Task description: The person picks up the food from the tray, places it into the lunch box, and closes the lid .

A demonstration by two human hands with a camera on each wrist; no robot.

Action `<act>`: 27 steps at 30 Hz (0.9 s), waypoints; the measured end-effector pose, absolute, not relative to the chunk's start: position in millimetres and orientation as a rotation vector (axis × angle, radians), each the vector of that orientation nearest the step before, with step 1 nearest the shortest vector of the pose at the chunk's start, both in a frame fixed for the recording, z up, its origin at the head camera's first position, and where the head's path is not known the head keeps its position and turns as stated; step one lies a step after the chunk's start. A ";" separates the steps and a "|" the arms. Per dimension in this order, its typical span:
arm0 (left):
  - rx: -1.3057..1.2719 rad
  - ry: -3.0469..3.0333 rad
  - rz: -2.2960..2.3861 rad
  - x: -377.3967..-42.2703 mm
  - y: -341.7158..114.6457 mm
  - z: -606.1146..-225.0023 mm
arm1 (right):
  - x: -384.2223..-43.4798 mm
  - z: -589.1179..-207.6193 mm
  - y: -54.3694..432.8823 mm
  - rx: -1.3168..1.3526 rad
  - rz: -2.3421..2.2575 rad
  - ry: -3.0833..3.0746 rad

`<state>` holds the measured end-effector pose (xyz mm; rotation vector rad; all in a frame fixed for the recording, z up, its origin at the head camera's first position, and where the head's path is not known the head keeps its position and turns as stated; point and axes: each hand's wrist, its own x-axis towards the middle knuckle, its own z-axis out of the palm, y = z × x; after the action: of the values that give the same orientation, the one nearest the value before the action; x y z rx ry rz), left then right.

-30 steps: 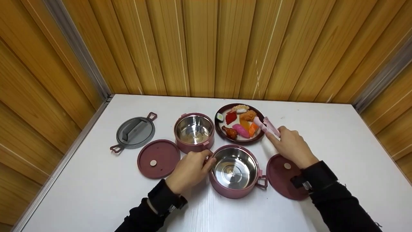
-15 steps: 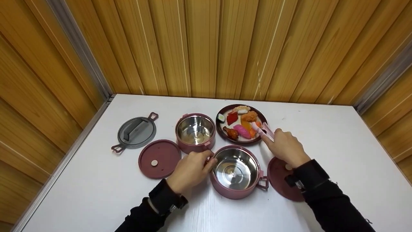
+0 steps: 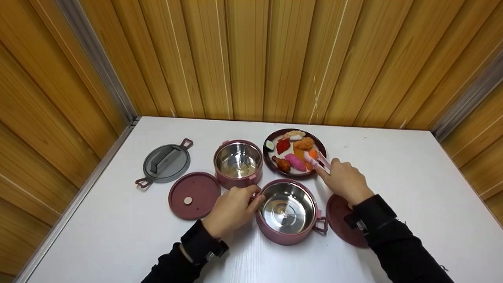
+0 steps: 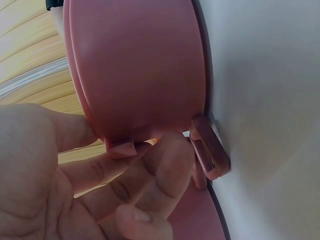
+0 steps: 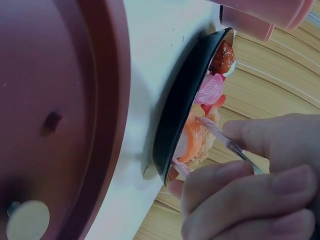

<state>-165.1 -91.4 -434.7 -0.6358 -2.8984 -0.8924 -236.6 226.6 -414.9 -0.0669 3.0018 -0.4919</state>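
My left hand (image 3: 232,210) grips the left side of the near maroon pot (image 3: 285,237), which has a steel inside. In the left wrist view, its thumb lies at the rim and its fingers curl beside the clasp and side handle (image 4: 212,155). My right hand (image 3: 346,181) holds pink-tipped tongs (image 3: 323,161) over the right side of a dark-rimmed plate (image 3: 268,163). The tips straddle an orange sushi piece (image 5: 192,142); whether they pinch it firmly I cannot tell. Beside it lie pink sushi (image 3: 294,162), a drumstick (image 3: 281,164) and fried chicken (image 3: 304,144).
Another maroon pot (image 3: 238,181) stands behind the near one. One maroon lid (image 3: 192,210) lies at left, another (image 3: 346,224) under my right forearm. A grey lid (image 3: 173,167) with a bar handle and side loops is at far left. Wood-look panels (image 3: 243,59) wall the table.
My right hand has moved left and the tongs have come down onto the orange sushi piece, their tips now on either side of it. My left hand stays on the near pot.
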 end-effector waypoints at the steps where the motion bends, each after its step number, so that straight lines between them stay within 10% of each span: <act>1: -0.637 -2.897 -0.894 -165.0 -91.4 -434.5 | -236.5 -414.6 226.9 -0.067 -0.479 3.007; 27: -0.635 -2.913 -0.897 -164.9 -92.7 -434.1 | -231.0 -407.8 233.0 -0.144 -0.361 3.070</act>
<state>-164.9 -92.7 -434.1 -0.6346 -2.9131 -0.8969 -231.0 233.0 -407.8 -0.1439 3.0702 -0.3614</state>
